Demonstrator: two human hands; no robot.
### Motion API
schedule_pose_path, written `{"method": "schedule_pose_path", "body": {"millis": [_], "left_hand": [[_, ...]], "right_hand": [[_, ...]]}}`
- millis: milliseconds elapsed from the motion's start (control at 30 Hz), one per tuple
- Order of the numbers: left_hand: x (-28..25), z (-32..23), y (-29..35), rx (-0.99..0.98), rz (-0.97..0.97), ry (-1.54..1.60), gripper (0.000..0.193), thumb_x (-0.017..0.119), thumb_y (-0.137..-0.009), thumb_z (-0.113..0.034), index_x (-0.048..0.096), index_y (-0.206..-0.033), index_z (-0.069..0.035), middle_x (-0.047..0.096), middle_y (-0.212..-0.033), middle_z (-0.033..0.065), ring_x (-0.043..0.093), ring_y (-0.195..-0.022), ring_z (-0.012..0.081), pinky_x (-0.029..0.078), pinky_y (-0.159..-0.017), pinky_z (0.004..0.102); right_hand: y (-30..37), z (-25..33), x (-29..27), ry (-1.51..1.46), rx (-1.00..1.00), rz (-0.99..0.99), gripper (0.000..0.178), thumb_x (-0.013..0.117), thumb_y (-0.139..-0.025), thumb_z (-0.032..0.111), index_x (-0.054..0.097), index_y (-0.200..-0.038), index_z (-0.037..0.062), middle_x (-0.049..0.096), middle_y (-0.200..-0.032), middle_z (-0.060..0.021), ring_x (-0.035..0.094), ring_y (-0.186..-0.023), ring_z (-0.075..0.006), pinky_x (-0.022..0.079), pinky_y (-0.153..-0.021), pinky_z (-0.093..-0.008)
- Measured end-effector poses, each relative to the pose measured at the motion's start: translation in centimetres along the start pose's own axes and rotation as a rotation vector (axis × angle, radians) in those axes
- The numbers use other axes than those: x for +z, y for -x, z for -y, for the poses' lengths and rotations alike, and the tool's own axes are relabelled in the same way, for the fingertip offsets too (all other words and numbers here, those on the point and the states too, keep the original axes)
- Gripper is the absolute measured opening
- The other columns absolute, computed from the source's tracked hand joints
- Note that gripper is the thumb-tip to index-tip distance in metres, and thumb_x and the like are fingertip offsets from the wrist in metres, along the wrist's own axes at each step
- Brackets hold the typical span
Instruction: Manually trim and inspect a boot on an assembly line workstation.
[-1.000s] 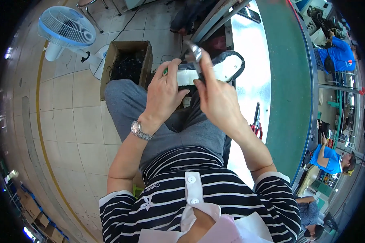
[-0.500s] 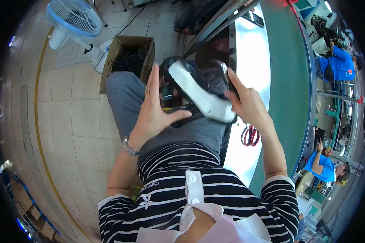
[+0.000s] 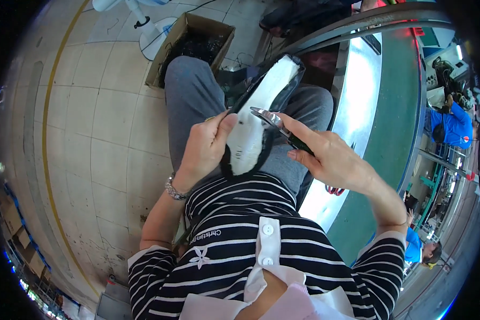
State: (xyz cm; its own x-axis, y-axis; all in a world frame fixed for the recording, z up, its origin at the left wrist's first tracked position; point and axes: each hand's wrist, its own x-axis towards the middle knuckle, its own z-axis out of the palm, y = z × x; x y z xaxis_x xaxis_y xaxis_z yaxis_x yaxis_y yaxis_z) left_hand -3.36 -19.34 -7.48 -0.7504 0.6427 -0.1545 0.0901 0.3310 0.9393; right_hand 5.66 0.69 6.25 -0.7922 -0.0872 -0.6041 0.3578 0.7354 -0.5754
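Shoe (image 3: 245,136): above the lap, between the hands, white underside (image 3: 266,90) up; the upper is mostly hidden beneath.
Left hand (image 3: 205,143): pinching the shoe's left edge, thumb on top; the other fingertips are out of sight.
Right hand (image 3: 330,157): wrapped around the tool (image 3: 265,116), covering much of its handle.
Tool head: over the underside; cannot tell whether it touches.
Red handle (image 3: 334,191): on the surface (image 3: 360,90), only a bit showing below the right hand.
Surface: glare washes out its detail.
Bar (image 3: 378,20): crosses the surface's far end, near a dark flat object (image 3: 374,45).
Green belt (image 3: 392,122): right of the surface.
Box (image 3: 156,74): beyond the left knee, with a dark tangle (image 3: 197,47), strands hard to separate.
Fan (image 3: 144,22): cut off at the top edge.
Co-workers (image 3: 456,128): 2 in blue, 1 partly behind the striped sleeve (image 3: 384,261).
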Motion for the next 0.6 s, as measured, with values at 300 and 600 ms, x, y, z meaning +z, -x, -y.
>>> {"method": "schedule_pose_path", "body": {"millis": [300, 600], "left_hand": [[2.4, -0.7, 1.1, 0.325, -0.091, -0.332, 0.039, 0.057, -0.090, -0.015, 0.053, -0.120, 0.010, 0.064, -0.079, 0.0195, 0.064, -0.061, 0.0292, 0.051, -0.051, 0.0344], [1.5, 0.2, 0.0, -0.197, 0.441, 0.811, 0.061, 0.053, -0.096, -0.029, 0.025, -0.149, -0.015, 0.048, -0.135, 0.0164, 0.053, -0.117, 0.0235, 0.041, -0.098, 0.0328]], "right_hand": [[-1.6, 2.7, -0.9, 0.503, 0.057, 0.147, 0.059, 0.052, -0.090, 0.008, 0.028, -0.143, 0.0079, 0.063, -0.076, -0.0205, 0.065, -0.070, -0.0379, 0.051, -0.062, -0.0447], [-0.9, -2.4, 1.1, 0.168, -0.037, 0.040, 0.067, 0.058, -0.088, 0.005, 0.028, -0.145, 0.0242, 0.063, -0.078, -0.0163, 0.061, -0.058, -0.0322, 0.049, -0.051, -0.0429]]}}
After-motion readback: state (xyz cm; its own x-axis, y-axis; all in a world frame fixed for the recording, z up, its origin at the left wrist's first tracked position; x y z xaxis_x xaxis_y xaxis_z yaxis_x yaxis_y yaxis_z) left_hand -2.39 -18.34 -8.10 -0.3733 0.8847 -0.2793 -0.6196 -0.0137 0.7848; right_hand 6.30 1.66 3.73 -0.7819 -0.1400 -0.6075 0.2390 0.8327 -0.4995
